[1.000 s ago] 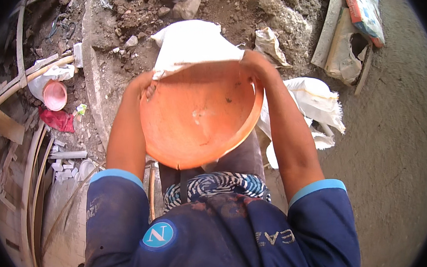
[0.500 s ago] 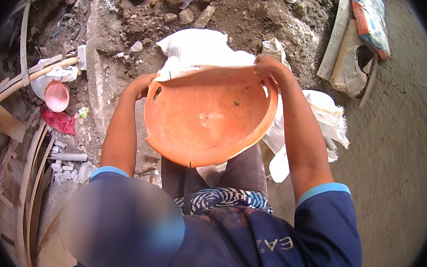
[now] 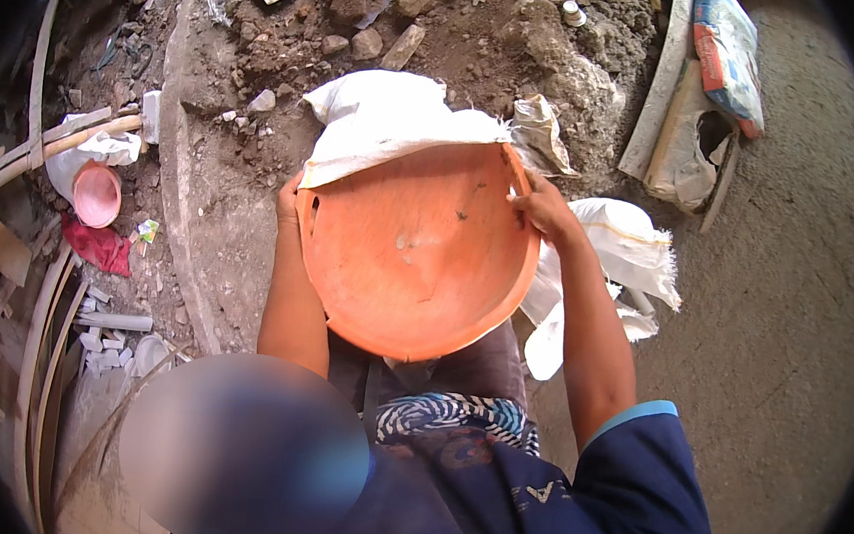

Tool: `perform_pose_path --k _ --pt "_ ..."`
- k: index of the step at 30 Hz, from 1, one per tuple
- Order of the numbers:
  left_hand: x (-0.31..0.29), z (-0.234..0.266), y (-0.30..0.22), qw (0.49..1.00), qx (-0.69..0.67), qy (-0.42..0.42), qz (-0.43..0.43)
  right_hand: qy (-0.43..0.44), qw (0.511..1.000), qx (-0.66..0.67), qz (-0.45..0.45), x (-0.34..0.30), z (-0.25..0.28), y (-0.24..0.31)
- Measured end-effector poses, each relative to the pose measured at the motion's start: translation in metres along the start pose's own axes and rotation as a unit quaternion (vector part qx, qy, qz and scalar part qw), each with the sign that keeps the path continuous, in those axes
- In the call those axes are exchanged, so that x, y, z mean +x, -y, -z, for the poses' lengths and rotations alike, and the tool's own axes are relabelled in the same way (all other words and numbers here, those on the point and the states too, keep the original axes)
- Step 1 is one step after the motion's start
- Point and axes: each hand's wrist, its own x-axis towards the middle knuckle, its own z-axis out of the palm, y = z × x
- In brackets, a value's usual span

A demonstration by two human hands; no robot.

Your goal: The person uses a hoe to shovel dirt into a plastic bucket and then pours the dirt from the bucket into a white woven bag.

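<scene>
Dirt point(image 3: 238, 187) with rubble spreads beyond the basin point(image 3: 418, 251) and to its left; grey floor point(image 3: 776, 295) lies to its right. Long wood strips point(image 3: 38, 367) stand well to the basin's left, bent by the lens.

The orange basin itself is held up in front of the person, over the thighs point(image 3: 494, 368), tilted so that its inside shows. A white sack point(image 3: 388, 123) drapes over the basin's far rim. White bags point(image 3: 624, 242) lie just right of the basin, partly behind the right forearm. Farther off, beyond and right of the basin, are a printed bag point(image 3: 724, 60) and a torn bag point(image 3: 688, 142).

The right hand point(image 3: 549, 211) grips the basin's right rim, thumb over the inside. The left hand point(image 3: 290, 201) is closed round the left rim, fingers mostly hidden; whether it also pinches the sack, I cannot tell.

Well left of the basin sits a pink bucket point(image 3: 98, 196), a red cloth point(image 3: 96, 246) just below it. Beyond the basin lie stones point(image 3: 366, 44) and, smallest, a white cap point(image 3: 573, 14).
</scene>
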Motion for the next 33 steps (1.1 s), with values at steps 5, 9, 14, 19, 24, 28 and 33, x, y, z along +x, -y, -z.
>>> perform_pose_path --k 5,9,14,19,24,28,33 --pt "-0.016 -0.021 -0.002 0.991 0.090 0.083 0.046 0.014 0.987 -0.151 -0.052 -0.002 0.013 0.026" --pt "-0.033 -0.050 0.006 0.977 0.101 0.147 0.117 0.128 0.947 -0.260 -0.136 0.019 0.077 0.013" --pt "-0.004 -0.054 0.015 0.963 0.191 0.023 0.187 0.078 0.978 -0.094 -0.166 -0.022 0.098 0.014" --pt "0.050 0.014 0.004 0.923 0.380 -0.058 0.037 0.038 0.983 -0.134 -0.123 -0.059 0.099 0.039" --pt "0.024 -0.024 -0.011 0.920 0.352 -0.173 -0.004 0.037 0.989 -0.062 -0.126 -0.138 0.167 0.065" --pt "0.018 -0.021 -0.016 0.963 0.242 -0.107 -0.059 -0.033 0.993 -0.047 -0.099 -0.169 0.238 0.078" --pt "0.018 -0.034 0.023 0.978 0.084 -0.184 -0.047 -0.206 0.977 -0.013 -0.049 -0.120 0.327 0.029"
